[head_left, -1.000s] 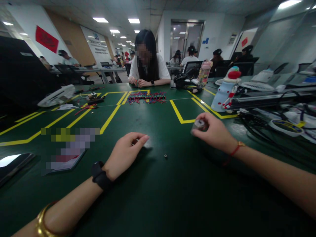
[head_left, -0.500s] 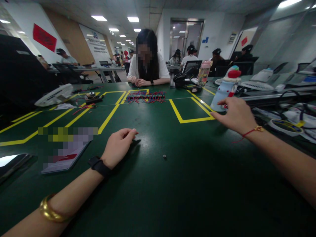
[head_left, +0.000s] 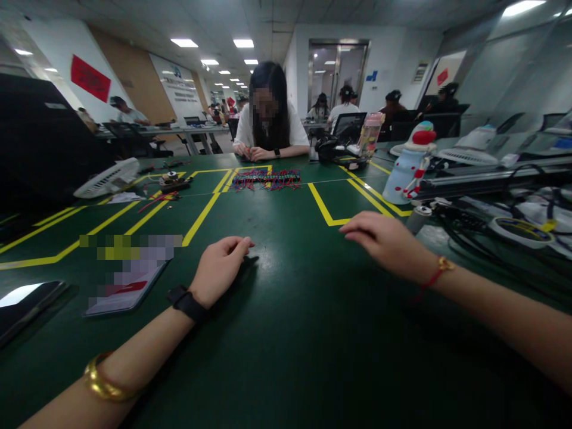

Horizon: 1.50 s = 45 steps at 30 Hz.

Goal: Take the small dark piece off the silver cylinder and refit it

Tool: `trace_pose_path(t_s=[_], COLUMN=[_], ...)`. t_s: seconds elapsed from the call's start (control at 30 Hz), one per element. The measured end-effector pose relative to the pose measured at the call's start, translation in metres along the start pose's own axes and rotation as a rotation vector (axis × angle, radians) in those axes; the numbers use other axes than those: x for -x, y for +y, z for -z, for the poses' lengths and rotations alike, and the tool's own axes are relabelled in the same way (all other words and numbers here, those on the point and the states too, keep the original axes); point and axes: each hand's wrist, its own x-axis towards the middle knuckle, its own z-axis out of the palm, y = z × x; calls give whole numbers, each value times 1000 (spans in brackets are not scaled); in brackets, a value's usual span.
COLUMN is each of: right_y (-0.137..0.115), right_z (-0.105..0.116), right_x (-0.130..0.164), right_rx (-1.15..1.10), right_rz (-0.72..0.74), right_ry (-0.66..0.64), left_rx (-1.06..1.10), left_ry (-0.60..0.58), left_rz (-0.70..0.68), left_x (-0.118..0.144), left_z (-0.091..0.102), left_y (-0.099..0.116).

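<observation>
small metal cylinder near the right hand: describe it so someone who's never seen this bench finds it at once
Start at the green table and find the pale blue snowman-shaped bottle with a red cap on its right side. Just in front of the bottle, past the yellow line and beyond the right hand, stands the small grey metal cylinder. It is short, upright and plain, unlike the black cables tangled to its right.

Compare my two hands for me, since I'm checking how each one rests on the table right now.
The left hand is loosely curled, fingertips tucked down; the right hand is flatter, fingers stretched leftward. The left wrist carries a black band, the right a red string bracelet. Neither visibly holds anything; both lie over the green table.
</observation>
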Motion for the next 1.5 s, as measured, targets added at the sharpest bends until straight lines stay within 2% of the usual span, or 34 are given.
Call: trace_pose_path(t_s=[0.07,0.17,0.23,0.33,0.8,0.9,1.07,1.23,1.4,1.5], right_y=[33,79,102,120,138,137,134,141,145,148], right_z=[32,72,89,99,97,97,95,96,96,95], right_x=[-3,0,5,13,16,15,13,15,14,14], right_rx=[168,261,205,103,78,170,344,254,325,300], right_rz=[-177,-442,-558,-649,-662,-651,-719,-681,-739,-711], right_ry=[80,50,0,-72,-144,-133,-161,-189,-189,-212], left_rx=[5,24,31,32,16,20,25,27,37,35], left_ry=[3,5,4,8,-3,-10,-14,-13,-23,-21], left_rz=[-1,14,19,12,8,5,9,9,7,11], left_x=[0,0,0,0,0,0,0,-1,-1,-1], left_z=[0,0,0,0,1,1,1,0,0,-1], left_y=[0,0,0,1,0,1,0,-1,-2,-3])
